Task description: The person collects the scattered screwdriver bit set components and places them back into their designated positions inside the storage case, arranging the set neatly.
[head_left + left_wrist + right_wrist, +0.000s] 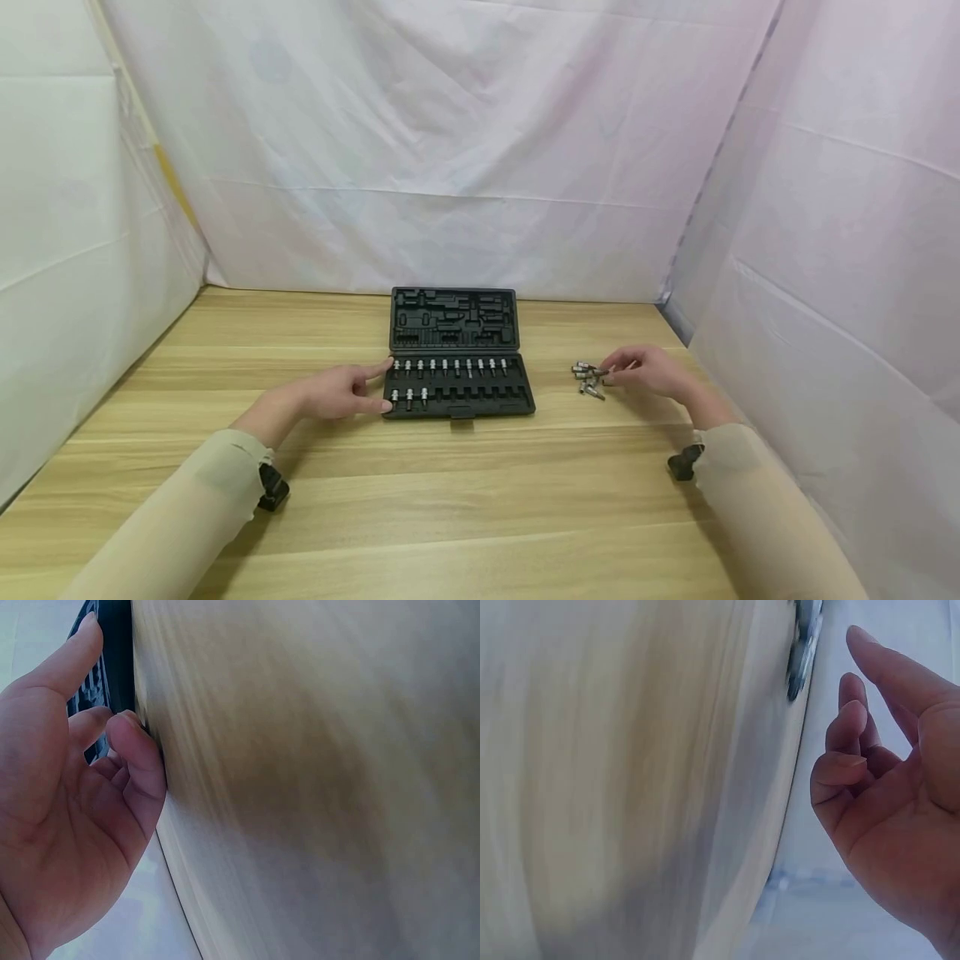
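A black plastic socket case (459, 408) lies unfolded on the table. Bit sockets (445, 367) fill a row of slots in its lower half; three more (409, 398) sit at the left of the front row, beside vacant slots. My left hand (337, 392) touches the case's left edge with an extended index finger and thumb; in the left wrist view its other fingers are bent. To the right lies a small heap of loose bit sockets (588, 379). Right over its edge is my right hand (647, 371), fingers loosely bent, with nothing between thumb and fingers in the right wrist view (907, 772).
The case's lid (453, 318), with moulded recesses, lies back toward the rear curtain (450, 167). White sheets hang at the left (52, 208) and right (840, 250). The wood-grain table (480, 508) runs under everything. A black wrist camera (272, 487) sits on the left forearm.
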Action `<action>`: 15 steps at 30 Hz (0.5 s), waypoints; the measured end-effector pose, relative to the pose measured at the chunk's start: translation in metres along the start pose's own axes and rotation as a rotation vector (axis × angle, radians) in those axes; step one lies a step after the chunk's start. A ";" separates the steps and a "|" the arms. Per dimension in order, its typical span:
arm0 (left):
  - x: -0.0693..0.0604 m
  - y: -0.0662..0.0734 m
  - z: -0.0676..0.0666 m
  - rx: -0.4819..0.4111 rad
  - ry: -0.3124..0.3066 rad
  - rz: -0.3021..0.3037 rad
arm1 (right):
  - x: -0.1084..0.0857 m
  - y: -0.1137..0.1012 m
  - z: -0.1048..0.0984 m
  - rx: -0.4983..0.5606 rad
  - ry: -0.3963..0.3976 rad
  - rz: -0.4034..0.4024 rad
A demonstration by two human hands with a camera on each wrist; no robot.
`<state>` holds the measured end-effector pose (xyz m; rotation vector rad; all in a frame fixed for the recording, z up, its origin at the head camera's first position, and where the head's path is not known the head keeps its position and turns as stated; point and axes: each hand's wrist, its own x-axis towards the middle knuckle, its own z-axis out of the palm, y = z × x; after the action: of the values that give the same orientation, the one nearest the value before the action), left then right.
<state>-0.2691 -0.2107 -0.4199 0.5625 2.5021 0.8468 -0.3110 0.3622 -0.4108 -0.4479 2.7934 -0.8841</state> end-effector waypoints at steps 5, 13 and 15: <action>-0.001 0.000 0.000 0.007 -0.001 0.002 | -0.002 0.013 -0.006 -0.026 -0.011 0.020; 0.000 -0.001 0.000 0.002 0.003 0.006 | 0.001 0.016 -0.007 -0.056 -0.039 0.052; 0.000 -0.001 0.000 0.004 0.004 0.008 | 0.002 0.015 -0.007 -0.052 -0.054 0.059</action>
<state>-0.2693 -0.2114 -0.4210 0.5731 2.5071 0.8471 -0.3180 0.3772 -0.4141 -0.3887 2.7702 -0.7763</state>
